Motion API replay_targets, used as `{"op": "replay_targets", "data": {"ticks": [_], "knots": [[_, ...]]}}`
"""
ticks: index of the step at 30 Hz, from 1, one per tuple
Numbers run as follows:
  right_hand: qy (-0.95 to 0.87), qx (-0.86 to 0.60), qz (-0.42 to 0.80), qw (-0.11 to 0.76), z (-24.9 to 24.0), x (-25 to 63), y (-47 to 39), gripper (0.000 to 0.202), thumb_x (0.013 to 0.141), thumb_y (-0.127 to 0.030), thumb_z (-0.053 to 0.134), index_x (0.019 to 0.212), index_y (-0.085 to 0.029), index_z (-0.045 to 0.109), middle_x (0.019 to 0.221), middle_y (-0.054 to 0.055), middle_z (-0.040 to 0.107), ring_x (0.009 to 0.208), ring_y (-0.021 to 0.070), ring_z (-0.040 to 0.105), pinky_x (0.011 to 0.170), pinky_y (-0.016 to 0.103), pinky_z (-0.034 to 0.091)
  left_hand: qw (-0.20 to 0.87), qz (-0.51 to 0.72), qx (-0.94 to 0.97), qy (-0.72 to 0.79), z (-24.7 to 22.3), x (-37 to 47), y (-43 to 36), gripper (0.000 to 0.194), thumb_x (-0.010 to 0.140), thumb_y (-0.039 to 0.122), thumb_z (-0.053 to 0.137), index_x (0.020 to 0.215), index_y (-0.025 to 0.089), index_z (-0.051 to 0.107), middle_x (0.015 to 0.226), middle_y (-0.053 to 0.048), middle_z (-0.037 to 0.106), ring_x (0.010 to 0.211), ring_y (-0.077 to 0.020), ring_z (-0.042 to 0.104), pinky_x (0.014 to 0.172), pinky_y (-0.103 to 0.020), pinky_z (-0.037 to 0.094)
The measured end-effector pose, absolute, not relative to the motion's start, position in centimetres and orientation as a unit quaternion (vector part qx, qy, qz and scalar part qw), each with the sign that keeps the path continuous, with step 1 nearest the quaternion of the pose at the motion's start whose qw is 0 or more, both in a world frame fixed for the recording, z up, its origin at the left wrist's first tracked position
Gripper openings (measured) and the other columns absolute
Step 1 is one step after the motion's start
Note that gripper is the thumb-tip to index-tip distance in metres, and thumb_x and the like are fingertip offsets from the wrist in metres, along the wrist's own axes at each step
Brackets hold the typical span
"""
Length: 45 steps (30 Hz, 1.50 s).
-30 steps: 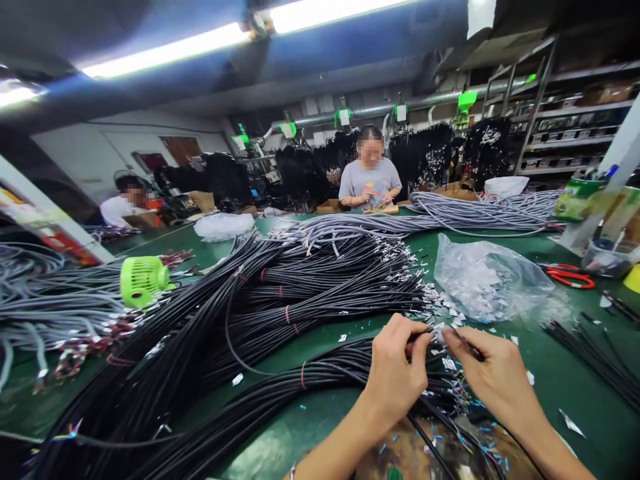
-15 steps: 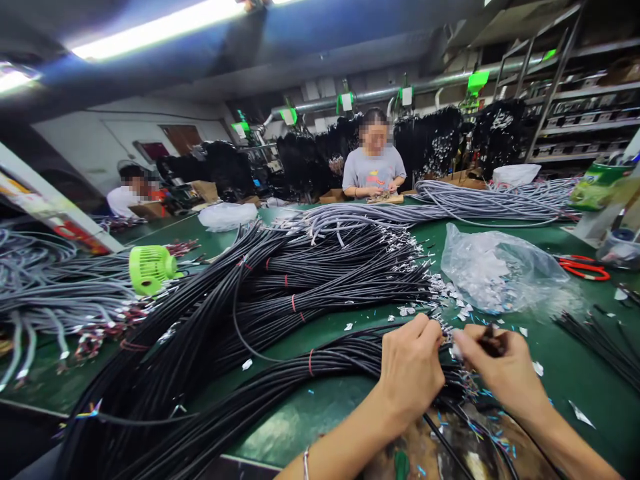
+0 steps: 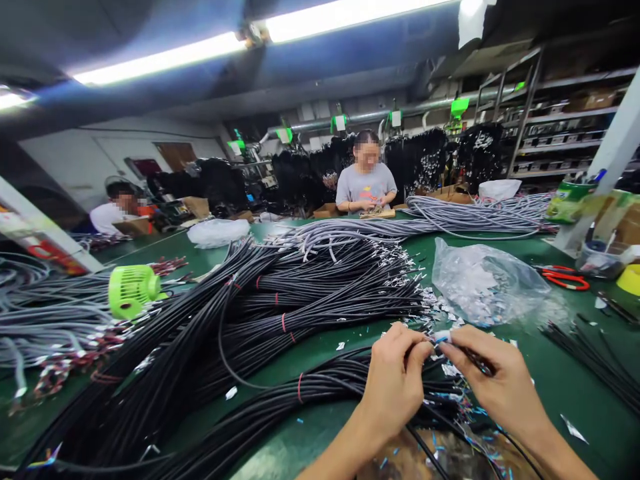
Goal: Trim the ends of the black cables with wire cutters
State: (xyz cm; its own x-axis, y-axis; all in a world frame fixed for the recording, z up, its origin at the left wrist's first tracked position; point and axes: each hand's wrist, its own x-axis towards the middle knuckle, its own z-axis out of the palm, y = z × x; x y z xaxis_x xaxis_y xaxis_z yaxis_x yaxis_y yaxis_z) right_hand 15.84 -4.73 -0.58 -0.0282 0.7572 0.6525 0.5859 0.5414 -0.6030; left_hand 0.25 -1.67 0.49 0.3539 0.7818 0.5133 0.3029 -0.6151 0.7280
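My left hand (image 3: 397,380) is closed in a pinch at the wire end of a black cable; the fingers hide most of it. Close on its right, my right hand (image 3: 500,377) is also closed, with a white wrap (image 3: 442,335) at the fingertips. Something dark shows inside its curled fingers, too hidden to name. Under both hands run black cables (image 3: 425,443) with thin coloured wires at their ends. A bundle of black cables (image 3: 250,407), tied with a red band (image 3: 300,387), reaches in from the left.
More tied black cables (image 3: 320,280) lie behind, with grey cables (image 3: 470,213) farther back. A clear bag of scraps (image 3: 485,280), red-handled pliers (image 3: 565,277) and loose black cables (image 3: 590,360) are at right. A green fan (image 3: 133,291) stands left. A co-worker (image 3: 367,183) sits opposite.
The view has tilted up and shifted a little right. My hands have come closer together at the fingertips, and the right hand has turned so its fingers point left.
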Motion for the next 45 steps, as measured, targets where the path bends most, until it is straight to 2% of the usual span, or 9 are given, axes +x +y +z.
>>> {"op": "replay_targets", "data": {"ticks": [6, 11, 17, 22, 28, 33, 38, 42, 45], "knots": [[-0.724, -0.459, 0.014, 0.515, -1.0, 15.8, -5.2, 0.011, 0.085, -0.011, 0.056, 0.089, -0.021, 0.055, 0.074, -0.001, 0.059, 0.062, 0.0099, 0.056, 0.058, 0.020, 0.044, 0.260, 0.438, 0.791, 0.340, 0.5, 0.2, -2.0, 0.028, 0.091, 0.012, 0.044, 0.067, 0.014, 0.059, 0.066, -0.003, 0.058, 0.065, -0.0135, 0.051, 0.061, -0.024, 0.036], [-0.722, -0.459, -0.012, 0.518, -1.0, 15.9, -5.1, 0.011, 0.082, -0.012, 0.059, 0.090, -0.020, 0.058, 0.077, 0.001, 0.065, 0.065, 0.0108, 0.061, 0.062, 0.020, 0.047, 0.218, 0.486, 0.769, 0.354, 0.3, 0.3, -2.3, 0.016, 0.084, 0.009, 0.051, 0.072, 0.012, 0.062, 0.066, -0.004, 0.058, 0.061, -0.0128, 0.051, 0.057, -0.023, 0.036], [-0.693, -0.498, 0.055, 0.519, -0.8, 15.8, -5.2, 0.003, 0.081, -0.017, 0.060, 0.079, -0.018, 0.062, 0.059, -0.003, 0.057, 0.046, 0.0088, 0.049, 0.044, 0.020, 0.040, 0.181, 0.502, 0.775, 0.337, -0.1, 0.5, -2.5, 0.015, 0.078, 0.004, 0.054, 0.065, 0.012, 0.059, 0.061, -0.001, 0.051, 0.055, -0.0108, 0.046, 0.051, -0.023, 0.031], [-0.694, -0.497, 0.083, 0.514, -0.6, 15.8, -5.1, 0.010, 0.081, -0.016, 0.058, 0.071, -0.017, 0.061, 0.057, -0.002, 0.053, 0.046, 0.0091, 0.045, 0.043, 0.021, 0.037, 0.259, 0.489, 0.754, 0.355, -0.1, 0.6, -2.3, 0.017, 0.074, 0.004, 0.060, 0.060, 0.013, 0.055, 0.060, 0.001, 0.051, 0.056, -0.0100, 0.047, 0.052, -0.021, 0.033], [-0.736, -0.436, 0.039, 0.516, -0.2, 16.4, -4.9, 0.008, 0.080, -0.010, 0.059, 0.080, -0.018, 0.063, 0.065, 0.000, 0.061, 0.052, 0.0088, 0.053, 0.049, 0.020, 0.042, 0.331, 0.461, 0.736, 0.368, 0.2, 0.1, -1.8, 0.016, 0.072, 0.012, 0.066, 0.060, 0.014, 0.057, 0.058, 0.001, 0.052, 0.055, -0.0099, 0.047, 0.051, -0.021, 0.034], [-0.730, -0.446, 0.050, 0.516, -0.5, 16.7, -4.9, 0.005, 0.078, -0.013, 0.062, 0.077, -0.018, 0.064, 0.066, 0.002, 0.064, 0.055, 0.0125, 0.058, 0.051, 0.023, 0.045, 0.415, 0.433, 0.710, 0.370, 0.4, -0.1, -1.6, 0.016, 0.072, 0.017, 0.068, 0.060, 0.014, 0.058, 0.060, 0.000, 0.056, 0.055, -0.0105, 0.049, 0.052, -0.021, 0.037], [-0.627, -0.528, 0.181, 0.544, -1.3, 16.3, -4.7, 0.016, 0.077, -0.027, 0.064, 0.064, -0.018, 0.066, 0.060, 0.002, 0.062, 0.054, 0.0141, 0.054, 0.048, 0.025, 0.042, 0.528, 0.408, 0.656, 0.353, 0.7, -0.1, -1.1, 0.009, 0.070, 0.019, 0.069, 0.071, 0.011, 0.065, 0.061, -0.001, 0.056, 0.053, -0.0087, 0.046, 0.049, -0.020, 0.035], [-0.480, -0.520, 0.391, 0.588, -1.8, 15.8, -4.1, 0.027, 0.069, -0.041, 0.071, 0.064, -0.015, 0.067, 0.042, -0.004, 0.044, 0.038, 0.0063, 0.034, 0.037, 0.020, 0.025, 0.634, 0.410, 0.594, 0.277, 0.9, -0.3, -0.4, 0.037, 0.074, 0.032, 0.068, 0.103, 0.009, 0.066, 0.064, 0.000, 0.052, 0.048, -0.0057, 0.042, 0.046, -0.020, 0.033], [-0.445, -0.485, 0.493, 0.569, -1.4, 15.4, -3.9, 0.036, 0.069, -0.048, 0.069, 0.062, -0.013, 0.064, 0.040, -0.007, 0.035, 0.036, 0.0023, 0.019, 0.037, 0.019, 0.014, 0.659, 0.409, 0.591, 0.221, 0.8, -0.3, -0.2, 0.045, 0.076, 0.041, 0.068, 0.107, 0.008, 0.066, 0.070, -0.002, 0.052, 0.050, -0.0053, 0.042, 0.048, -0.021, 0.032]]}}
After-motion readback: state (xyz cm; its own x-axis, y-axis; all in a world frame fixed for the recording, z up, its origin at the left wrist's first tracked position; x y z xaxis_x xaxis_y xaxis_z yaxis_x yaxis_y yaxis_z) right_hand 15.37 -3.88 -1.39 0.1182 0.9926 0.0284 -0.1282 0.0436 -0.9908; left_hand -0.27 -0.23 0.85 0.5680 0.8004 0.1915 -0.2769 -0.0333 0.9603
